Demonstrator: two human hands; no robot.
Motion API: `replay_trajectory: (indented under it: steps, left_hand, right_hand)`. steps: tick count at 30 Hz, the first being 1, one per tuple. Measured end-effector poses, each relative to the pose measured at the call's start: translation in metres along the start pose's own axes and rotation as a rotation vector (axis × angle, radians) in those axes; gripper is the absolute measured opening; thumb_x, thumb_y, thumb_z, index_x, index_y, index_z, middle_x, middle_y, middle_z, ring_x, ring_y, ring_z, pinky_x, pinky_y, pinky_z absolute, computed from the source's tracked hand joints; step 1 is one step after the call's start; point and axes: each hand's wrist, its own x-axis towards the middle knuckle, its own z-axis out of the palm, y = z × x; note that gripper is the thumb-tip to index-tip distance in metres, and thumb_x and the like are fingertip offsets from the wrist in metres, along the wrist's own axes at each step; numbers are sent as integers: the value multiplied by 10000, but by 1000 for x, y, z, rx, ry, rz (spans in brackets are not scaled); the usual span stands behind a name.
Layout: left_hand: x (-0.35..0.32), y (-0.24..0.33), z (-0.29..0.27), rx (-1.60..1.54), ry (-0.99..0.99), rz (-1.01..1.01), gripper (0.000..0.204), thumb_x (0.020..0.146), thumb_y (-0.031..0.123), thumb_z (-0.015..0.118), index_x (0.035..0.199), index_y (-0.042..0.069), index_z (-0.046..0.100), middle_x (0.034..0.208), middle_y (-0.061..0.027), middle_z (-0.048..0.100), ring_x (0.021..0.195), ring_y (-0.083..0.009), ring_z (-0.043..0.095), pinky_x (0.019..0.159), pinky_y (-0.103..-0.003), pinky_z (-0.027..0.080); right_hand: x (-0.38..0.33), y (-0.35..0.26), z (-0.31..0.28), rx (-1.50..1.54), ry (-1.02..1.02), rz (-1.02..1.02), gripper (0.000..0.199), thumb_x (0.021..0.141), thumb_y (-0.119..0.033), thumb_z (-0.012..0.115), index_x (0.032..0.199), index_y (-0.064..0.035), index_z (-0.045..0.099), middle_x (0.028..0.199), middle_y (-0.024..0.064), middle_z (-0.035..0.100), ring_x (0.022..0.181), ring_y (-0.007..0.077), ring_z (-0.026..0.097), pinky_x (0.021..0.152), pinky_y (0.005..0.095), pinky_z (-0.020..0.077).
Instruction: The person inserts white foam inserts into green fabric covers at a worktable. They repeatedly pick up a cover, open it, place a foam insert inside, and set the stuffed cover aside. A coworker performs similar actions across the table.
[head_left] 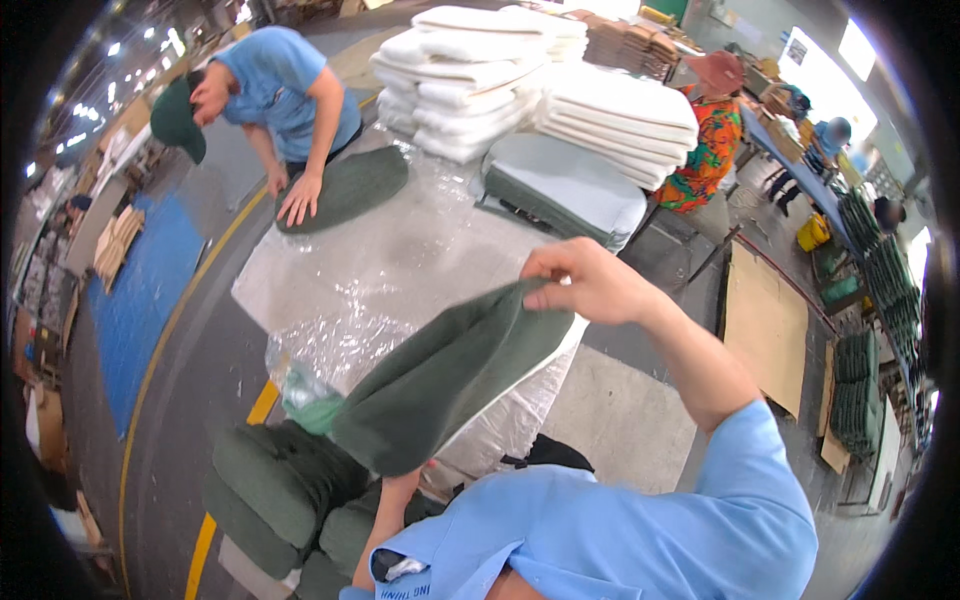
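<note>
A dark green cushion cover point(430, 375) lies slantwise at the table's near edge, with a white foam pad point(545, 365) showing along its right side. My right hand point(570, 280) pinches the cover's far end between thumb and fingers, lifting that edge. At the near end, my left hand point(405, 483) reaches under the cover; its fingers are mostly hidden, so their grip cannot be made out.
Clear plastic covers the table point(400, 260). Across it, a co-worker presses a green cushion point(345, 190). White foam pads point(470, 80) are stacked at the back, beside a grey-topped cushion stack point(565, 180). Green cushions point(270, 480) pile at lower left, near a plastic bag point(305, 395).
</note>
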Motion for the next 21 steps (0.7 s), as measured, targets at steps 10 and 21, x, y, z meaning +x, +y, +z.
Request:
replay_trajectory:
  steps: [10, 21]
  left_hand:
    - [64, 79, -54, 332, -116, -110, 511, 980, 350, 776, 1329, 0, 650, 1271, -125, 702, 1141, -251, 670, 999, -398, 541]
    - [94, 129, -100, 861, -42, -173, 580, 994, 435, 757, 1343, -11, 632, 1257, -135, 692, 1111, -241, 674, 987, -381, 541]
  right_hand:
    - [-67, 2, 58, 100, 147, -84, 219, 875, -118, 786, 1067, -30, 726, 1021, 157, 741, 972, 351, 716, 850, 430, 563]
    - [-111, 0, 70, 105, 300, -114, 253, 879, -88, 745, 1129, -53, 737, 1066, 124, 711, 1087, 349, 653, 956, 456, 530]
